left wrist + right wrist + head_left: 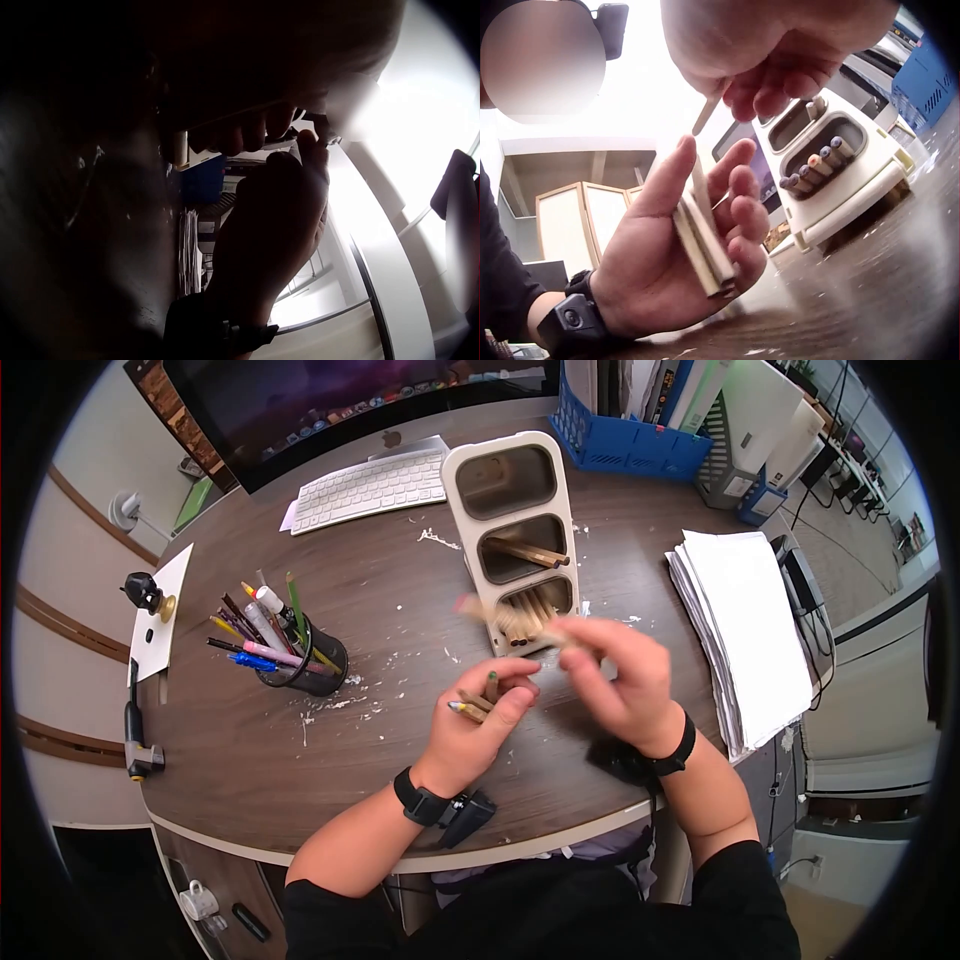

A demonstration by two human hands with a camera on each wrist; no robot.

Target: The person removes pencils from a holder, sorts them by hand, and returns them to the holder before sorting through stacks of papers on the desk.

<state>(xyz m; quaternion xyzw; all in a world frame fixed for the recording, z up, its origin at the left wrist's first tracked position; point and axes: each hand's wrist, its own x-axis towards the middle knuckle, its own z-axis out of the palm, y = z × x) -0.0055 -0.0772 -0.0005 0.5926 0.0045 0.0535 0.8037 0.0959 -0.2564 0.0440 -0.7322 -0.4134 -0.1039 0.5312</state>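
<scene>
My left hand [465, 728] holds several wooden coloured pencils [703, 251] across the palm, the thumb over them; green and blue ends show in the head view. My right hand [630, 675] pinches one more wooden pencil [490, 612], blurred, with a pinkish end pointing left. That pencil passes over the near end of a cream three-compartment organizer [574, 550]. Several pencils [530, 612] lie in its nearest compartment and a few [528, 551] in the middle one. The far compartment holds none. In the left wrist view the hands are dark.
Left of my hands stands a black mesh cup [325, 670] of pens. White scraps [375, 705] litter the desk. Behind are a keyboard [370, 492] and monitor [330, 410]. A paper stack [750, 630] lies right, a blue file basket [640, 448] at the back.
</scene>
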